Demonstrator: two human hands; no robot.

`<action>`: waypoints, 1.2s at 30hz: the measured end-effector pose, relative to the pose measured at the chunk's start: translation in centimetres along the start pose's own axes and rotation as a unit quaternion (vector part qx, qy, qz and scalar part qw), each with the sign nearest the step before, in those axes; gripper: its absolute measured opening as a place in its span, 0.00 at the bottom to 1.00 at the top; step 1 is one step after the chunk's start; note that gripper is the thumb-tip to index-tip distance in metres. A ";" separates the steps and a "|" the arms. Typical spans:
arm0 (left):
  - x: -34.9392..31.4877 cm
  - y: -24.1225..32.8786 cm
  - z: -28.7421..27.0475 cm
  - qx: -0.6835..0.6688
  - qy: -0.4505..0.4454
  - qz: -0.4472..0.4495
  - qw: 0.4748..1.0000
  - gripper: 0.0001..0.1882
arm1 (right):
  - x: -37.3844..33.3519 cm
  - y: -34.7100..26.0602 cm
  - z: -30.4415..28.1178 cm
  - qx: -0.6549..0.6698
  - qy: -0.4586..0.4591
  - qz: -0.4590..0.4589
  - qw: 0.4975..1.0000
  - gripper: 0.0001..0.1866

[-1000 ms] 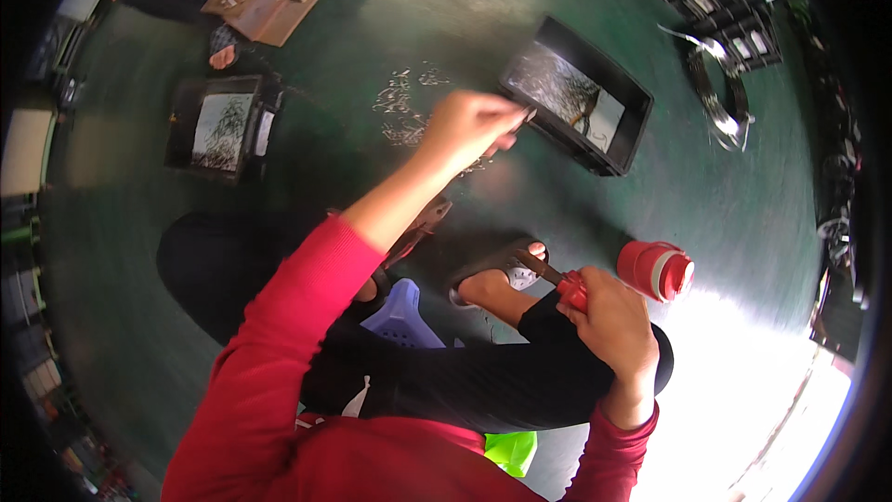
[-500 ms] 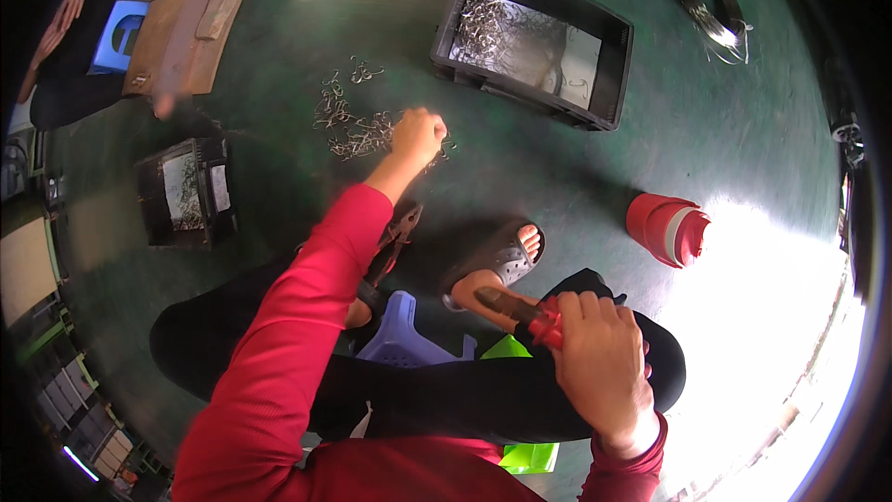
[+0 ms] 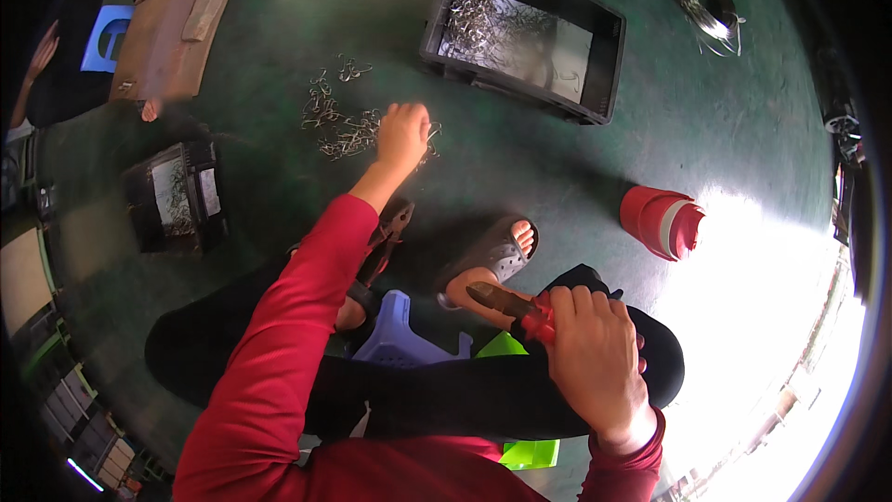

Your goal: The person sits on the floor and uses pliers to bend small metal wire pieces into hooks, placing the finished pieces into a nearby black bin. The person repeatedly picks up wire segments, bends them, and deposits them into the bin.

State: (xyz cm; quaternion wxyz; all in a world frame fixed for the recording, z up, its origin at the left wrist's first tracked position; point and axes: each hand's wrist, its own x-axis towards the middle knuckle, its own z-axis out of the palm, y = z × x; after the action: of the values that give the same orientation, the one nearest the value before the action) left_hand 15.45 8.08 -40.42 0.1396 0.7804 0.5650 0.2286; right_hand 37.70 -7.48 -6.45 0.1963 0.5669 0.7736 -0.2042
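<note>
Wire clips [image 3: 339, 125]: thin, bent, silvery, scattered; left hand [image 3: 401, 135] pinching some. Right hand [image 3: 595, 358] gripping red-handled pliers [image 3: 511, 305].

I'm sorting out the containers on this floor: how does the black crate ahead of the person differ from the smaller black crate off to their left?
The black crate ahead looks larger and wider, with a pale sheet covering part of its bottom; the smaller black crate is narrower and lies far from the left hand, which reaches the loose wire pieces nearer the big one. Both are dark, open-topped and hold metal bits.
</note>
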 end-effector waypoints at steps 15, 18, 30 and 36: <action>-4.2 14.1 -24.9 -0.704 0.065 -0.257 0.659 0.06 | 0.3 -3.3 -1.9 0.541 -0.072 0.031 0.838 0.18; -6.1 15.6 -27.2 -0.733 0.093 -0.233 0.632 0.04 | 0.2 -5.1 -1.5 0.640 -0.134 -0.029 0.756 0.18; -9.7 16.7 -28.8 -0.735 0.175 -0.136 0.641 0.04 | 0.4 -7.1 -0.2 0.750 -0.230 -0.143 0.603 0.21; -9.6 16.1 -28.9 -0.676 0.165 -0.114 0.709 0.14 | 0.2 -6.9 -0.2 0.707 -0.161 -0.105 0.681 0.20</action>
State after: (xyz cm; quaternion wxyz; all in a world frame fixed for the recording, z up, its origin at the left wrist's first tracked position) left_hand 11.31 -7.39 -9.92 0.5599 0.3567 0.3579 0.6566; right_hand 30.97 -9.08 -5.74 -0.1637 0.4108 0.4098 -0.7978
